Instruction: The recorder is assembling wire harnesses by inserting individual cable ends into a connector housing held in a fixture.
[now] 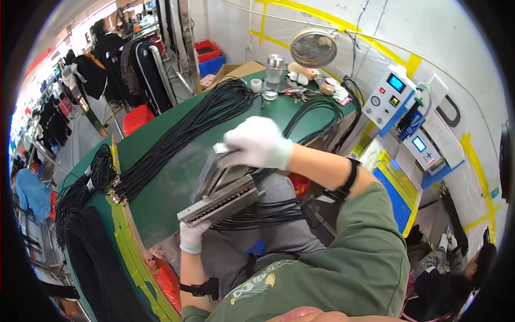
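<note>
A slotted grey metal fixture [222,202], with a row of dark notches along its long side, lies tilted above my lap. My left hand [193,236], in a white glove, grips its near left end from below; part of the fingers is hidden. Over the fixture, my gloved right hand [258,140] is closed on a metal plate [221,148], which is smeared by motion. Whether the plate is joined to the fixture, I cannot tell. Thin black cables [268,216] lie across my lap beside and under the fixture.
On the green table [161,185] lies a long bundle of black cables [188,129], with a tied bundle [101,166] at the left. A glass bottle [273,78], a fan [314,47] and a control box [390,99] stand farther back. Another person [442,284] sits at lower right.
</note>
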Motion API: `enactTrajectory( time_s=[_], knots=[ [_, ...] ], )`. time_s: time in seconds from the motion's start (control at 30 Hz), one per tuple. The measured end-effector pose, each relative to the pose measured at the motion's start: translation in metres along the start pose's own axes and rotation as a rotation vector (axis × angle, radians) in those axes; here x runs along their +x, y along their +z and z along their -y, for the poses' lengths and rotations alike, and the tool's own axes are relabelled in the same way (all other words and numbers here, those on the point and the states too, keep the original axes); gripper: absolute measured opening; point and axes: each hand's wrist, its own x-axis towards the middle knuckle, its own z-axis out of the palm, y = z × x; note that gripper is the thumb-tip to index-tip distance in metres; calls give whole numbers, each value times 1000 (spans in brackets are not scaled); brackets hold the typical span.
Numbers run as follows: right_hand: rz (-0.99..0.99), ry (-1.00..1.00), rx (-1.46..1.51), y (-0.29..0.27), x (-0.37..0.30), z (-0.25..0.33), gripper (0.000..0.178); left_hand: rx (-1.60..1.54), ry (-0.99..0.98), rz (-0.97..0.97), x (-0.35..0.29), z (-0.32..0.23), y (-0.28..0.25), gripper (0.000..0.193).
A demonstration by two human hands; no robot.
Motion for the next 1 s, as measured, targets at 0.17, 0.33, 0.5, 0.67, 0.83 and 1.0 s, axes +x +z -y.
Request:
enactTrajectory(
  time_s=[0.17, 0.33, 0.5, 0.67, 0.83, 1.0],
  knots=[
    [-610, 603, -11, -151, -113, 1, 30, 22, -50, 13, 29, -17, -11, 44],
    [-1340, 637, 460, -255, -205, 8, 39, -39, -77, -111, 79, 16, -35, 39],
    [-1377, 952, 620, -315, -403, -27, 48, -51, -331, -39, 93, -2, -26, 44],
    [-1526, 1190, 645, -245, -517, -59, 56, -35, -334, -20, 90, -8, -24, 44],
    [-1210, 2119, -12, -192, -632, -76, 68, -6, -371, -57, 87, -15, -17, 47],
    [-1000, 2264, -84, -158, -647, -89, 85, 22, -325, -108, 82, -15, -15, 49]
  ],
)
